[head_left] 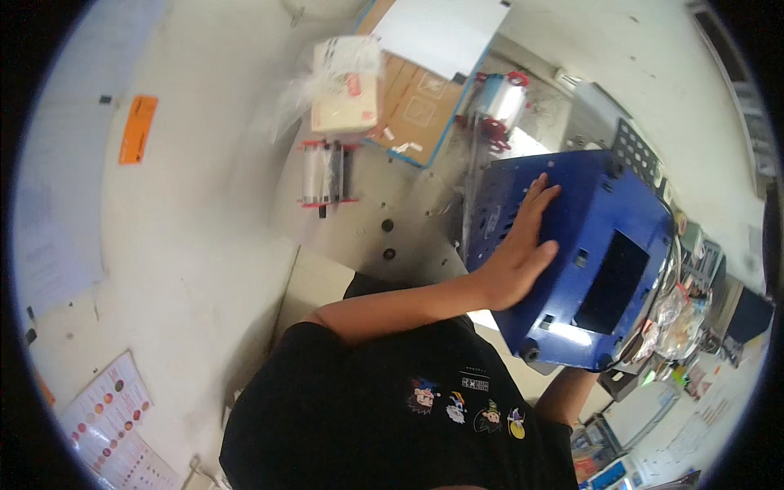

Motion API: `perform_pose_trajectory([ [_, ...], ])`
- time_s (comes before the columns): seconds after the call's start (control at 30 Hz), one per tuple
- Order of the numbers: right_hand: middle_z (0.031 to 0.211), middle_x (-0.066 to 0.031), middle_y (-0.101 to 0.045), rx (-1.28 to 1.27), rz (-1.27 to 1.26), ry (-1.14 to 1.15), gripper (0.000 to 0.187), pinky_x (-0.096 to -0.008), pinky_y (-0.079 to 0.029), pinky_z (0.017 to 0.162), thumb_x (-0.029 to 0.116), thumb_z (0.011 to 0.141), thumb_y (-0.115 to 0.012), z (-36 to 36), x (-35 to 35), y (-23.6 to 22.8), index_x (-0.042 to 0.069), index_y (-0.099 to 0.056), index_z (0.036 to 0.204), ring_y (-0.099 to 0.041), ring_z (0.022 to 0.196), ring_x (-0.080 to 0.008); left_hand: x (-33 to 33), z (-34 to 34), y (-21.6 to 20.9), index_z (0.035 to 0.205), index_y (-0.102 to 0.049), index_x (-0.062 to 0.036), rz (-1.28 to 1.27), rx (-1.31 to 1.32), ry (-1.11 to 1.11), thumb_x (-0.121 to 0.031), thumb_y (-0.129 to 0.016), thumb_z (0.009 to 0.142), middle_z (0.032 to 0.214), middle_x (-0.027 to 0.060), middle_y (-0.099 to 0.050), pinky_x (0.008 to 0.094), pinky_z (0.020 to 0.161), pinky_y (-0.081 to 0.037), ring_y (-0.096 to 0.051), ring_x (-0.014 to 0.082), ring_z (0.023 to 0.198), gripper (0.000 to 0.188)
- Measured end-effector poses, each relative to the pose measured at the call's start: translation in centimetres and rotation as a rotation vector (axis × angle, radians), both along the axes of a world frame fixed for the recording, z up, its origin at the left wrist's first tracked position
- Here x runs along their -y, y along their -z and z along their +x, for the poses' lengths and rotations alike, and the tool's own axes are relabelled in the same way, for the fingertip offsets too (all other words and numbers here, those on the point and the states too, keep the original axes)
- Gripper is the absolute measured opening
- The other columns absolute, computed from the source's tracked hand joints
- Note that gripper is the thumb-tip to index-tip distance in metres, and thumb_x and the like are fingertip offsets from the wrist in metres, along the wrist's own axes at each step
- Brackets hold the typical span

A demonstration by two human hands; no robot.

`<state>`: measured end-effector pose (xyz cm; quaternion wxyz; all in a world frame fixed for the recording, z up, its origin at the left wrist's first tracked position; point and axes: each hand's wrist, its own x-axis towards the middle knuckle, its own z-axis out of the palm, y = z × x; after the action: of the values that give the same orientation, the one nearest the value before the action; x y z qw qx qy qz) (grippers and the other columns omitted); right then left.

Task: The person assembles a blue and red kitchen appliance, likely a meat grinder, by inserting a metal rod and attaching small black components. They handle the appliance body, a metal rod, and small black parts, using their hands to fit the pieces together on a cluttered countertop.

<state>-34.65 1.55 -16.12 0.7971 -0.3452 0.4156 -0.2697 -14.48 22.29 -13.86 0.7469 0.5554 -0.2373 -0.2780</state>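
A blue metal box (563,286) is tipped up on the right, its underside toward me, with dark round feet at its corners and a black rectangular panel. My left hand (518,253) lies flat against its side, palm on the metal and fingers stretched out. The near edge of the box is close to my body. My right forearm (569,394) passes up behind the box, which hides my right hand and its fingers. Left of the box lies a roller-like piece with red end plates (322,173); a similar red-ended roller (502,102) is beyond the box.
A cream block in clear plastic wrap (347,86) lies beside a brown board (416,110) with white paper (437,33) on it. An orange tag (137,129) is at the far left. Bagged small items (682,322) crowd the right side, and printed sheets (106,408) lie lower left.
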Motion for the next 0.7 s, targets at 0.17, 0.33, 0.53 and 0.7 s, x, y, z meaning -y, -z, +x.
perform_pose_trajectory([
  [0.17,0.106,-0.0097,-0.069,-0.082,-0.043,-0.015,0.05,-0.0304,-0.06,0.071,0.047,0.105,-0.052,0.0,0.0,-0.6,0.003,-0.059,0.127,-0.069,0.085,-0.0193,2.7,-0.3,0.4,0.161,-0.002,0.008,0.38,-0.011,-0.046,-0.051,-0.041,0.103,0.167,0.035,-0.001,0.0627,0.124,-0.005,-0.001,0.0514,0.156,0.091],
  [0.33,0.105,-0.0095,-0.069,-0.137,-0.044,0.003,0.048,-0.0301,-0.06,0.07,0.045,0.105,-0.052,-0.5,-0.8,-0.9,0.003,-0.06,0.127,-0.069,0.085,-0.0188,1.2,0.4,0.5,0.159,-0.003,0.0113,0.298,0.133,-0.019,-0.057,-0.046,0.099,0.164,0.039,-0.003,0.0665,0.122,-0.007,-0.003,0.0594,0.152,0.101],
  [0.53,0.104,-0.0093,-0.069,-0.185,-0.021,0.039,0.046,-0.0297,-0.06,0.069,0.043,0.106,-0.051,-1.8,-1.8,-1.4,0.003,-0.06,0.126,-0.07,0.084,-0.0183,-0.4,0.3,-2.0,0.157,-0.005,0.0148,0.212,0.34,0.011,-0.064,-0.049,0.092,0.163,0.042,-0.002,0.0682,0.121,-0.006,-0.002,0.062,0.151,0.111],
  [0.7,0.103,-0.0091,-0.069,-0.2,-0.03,0.047,0.045,-0.0294,-0.06,0.068,0.041,0.106,-0.051,-2.1,-2.2,-1.9,0.003,-0.061,0.126,-0.07,0.083,-0.0178,-0.1,1.3,2.7,0.157,-0.006,0.0149,0.026,0.425,0.068,-0.067,-0.049,0.088,0.165,0.0399,-0.001,0.0674,0.121,-0.004,0.002,0.061,0.152,0.116],
])
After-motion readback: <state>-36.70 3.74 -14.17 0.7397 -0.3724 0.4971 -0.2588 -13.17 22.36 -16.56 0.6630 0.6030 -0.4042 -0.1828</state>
